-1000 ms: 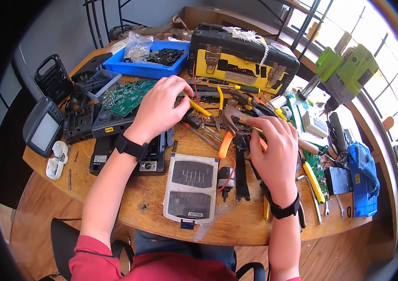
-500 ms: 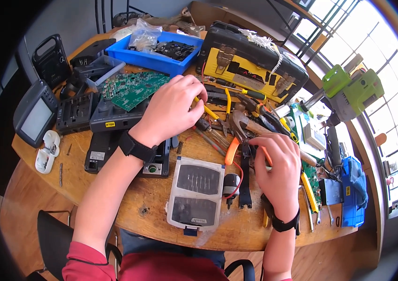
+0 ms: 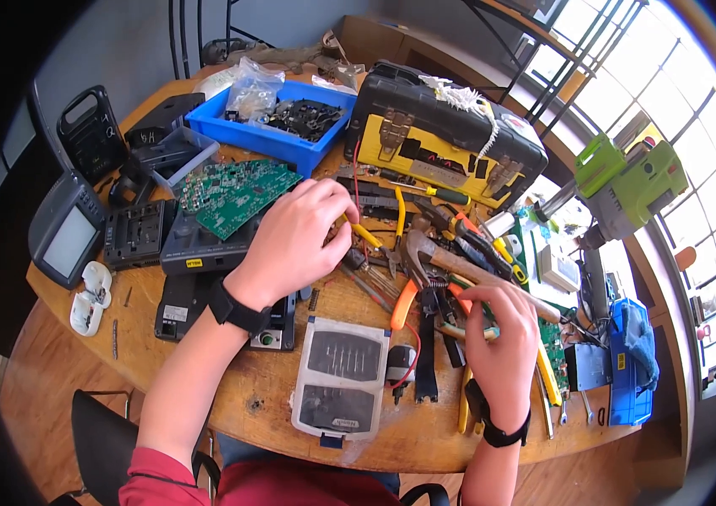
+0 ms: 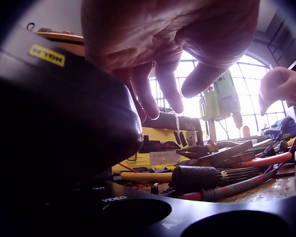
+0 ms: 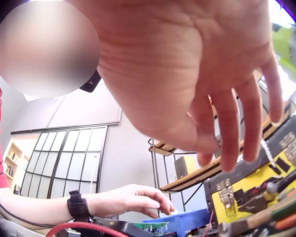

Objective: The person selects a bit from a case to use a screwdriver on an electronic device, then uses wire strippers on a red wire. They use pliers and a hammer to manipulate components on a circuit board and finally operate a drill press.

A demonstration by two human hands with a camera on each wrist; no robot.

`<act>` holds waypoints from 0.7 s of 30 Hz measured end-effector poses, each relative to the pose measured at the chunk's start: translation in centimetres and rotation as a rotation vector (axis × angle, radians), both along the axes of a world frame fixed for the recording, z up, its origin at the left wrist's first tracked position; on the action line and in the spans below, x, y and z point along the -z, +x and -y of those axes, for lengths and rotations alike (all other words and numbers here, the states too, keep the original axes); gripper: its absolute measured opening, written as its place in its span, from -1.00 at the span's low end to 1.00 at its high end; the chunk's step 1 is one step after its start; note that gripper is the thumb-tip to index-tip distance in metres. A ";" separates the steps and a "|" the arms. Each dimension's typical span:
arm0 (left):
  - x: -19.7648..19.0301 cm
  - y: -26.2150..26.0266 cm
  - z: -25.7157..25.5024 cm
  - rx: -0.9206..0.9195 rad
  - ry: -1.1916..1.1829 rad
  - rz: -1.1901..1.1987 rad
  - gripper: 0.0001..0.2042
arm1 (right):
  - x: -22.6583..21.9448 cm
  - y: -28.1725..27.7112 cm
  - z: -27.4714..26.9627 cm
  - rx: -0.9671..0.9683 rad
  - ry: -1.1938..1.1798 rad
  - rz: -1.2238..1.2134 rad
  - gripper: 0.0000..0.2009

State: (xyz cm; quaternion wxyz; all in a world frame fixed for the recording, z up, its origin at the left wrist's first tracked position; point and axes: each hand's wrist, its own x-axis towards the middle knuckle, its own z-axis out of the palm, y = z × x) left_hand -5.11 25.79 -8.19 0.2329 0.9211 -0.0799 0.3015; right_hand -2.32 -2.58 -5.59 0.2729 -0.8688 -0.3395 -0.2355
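My left hand [image 3: 303, 232] hovers over the tools at mid-table, its fingers loose, with yellow-handled pliers [image 3: 364, 233] just beyond the fingertips. In the left wrist view the fingers [image 4: 170, 94] hang apart and hold nothing. My right hand [image 3: 505, 350] is above the right part of the pile, fingers loosely bent and nothing in them. Closest to it lie a claw hammer [image 3: 493, 277] and orange-handled pliers [image 3: 405, 305]. Between the hands, nearer my body, rests a clear-lidded case of bits [image 3: 341, 379]. Beside it is a small motor [image 3: 401, 364] with a red wire.
A green circuit board [image 3: 244, 198] lies on black devices at left. Behind are a blue tray [image 3: 290, 152] of parts and a black-and-yellow toolbox [image 3: 434, 143]. A green power tool [image 3: 627, 185] stands at right, above a blue bin [image 3: 632, 371]. Table edge [image 3: 358, 460] is near my body.
The head view has shifted. My right hand has drawn back from the hammer toward me, uncovering more of its handle. My left hand stays over the yellow-handled pliers.
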 end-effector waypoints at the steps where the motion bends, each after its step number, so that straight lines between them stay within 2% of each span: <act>1: 0.0 0.0 0.0 0.003 0.000 -0.007 -0.93 | 0.0 -0.1 0.6 -0.002 -0.070 -0.052 -0.83; 2: -0.1 -0.1 0.1 0.002 0.002 -0.009 -0.93 | 0.0 -0.2 1.1 -0.003 -0.068 -0.053 -0.83; 5: -0.6 -0.3 0.2 -0.015 -0.010 -0.051 -0.94 | 0.6 -0.4 2.6 -0.166 -0.353 -0.210 -0.72; 9: -0.7 -0.4 0.4 -0.029 -0.017 -0.056 -0.94 | -0.1 -0.4 3.1 -0.189 -0.395 -0.213 -0.69; 12: -0.7 -0.4 0.4 -0.033 -0.019 -0.052 -0.93 | -1.0 -0.2 3.3 -0.192 -0.428 -0.330 -0.67; 15: -0.8 -0.4 0.3 -0.031 -0.037 -0.041 -0.92 | -0.6 -0.1 3.5 -0.183 -0.389 -0.328 -0.63; 18: -0.8 -0.5 0.4 -0.044 -0.016 -0.039 -0.92 | -0.3 -0.7 3.1 -0.213 -0.379 -0.419 -0.61; 19: -0.9 -0.6 0.4 -0.041 -0.018 -0.053 -0.91 | 0.0 -0.3 3.1 -0.322 -0.356 -0.287 -0.66; 21: -0.8 -0.6 0.4 -0.053 -0.019 -0.053 -0.91 | -0.8 -0.9 3.1 -0.318 -0.407 -0.353 -0.68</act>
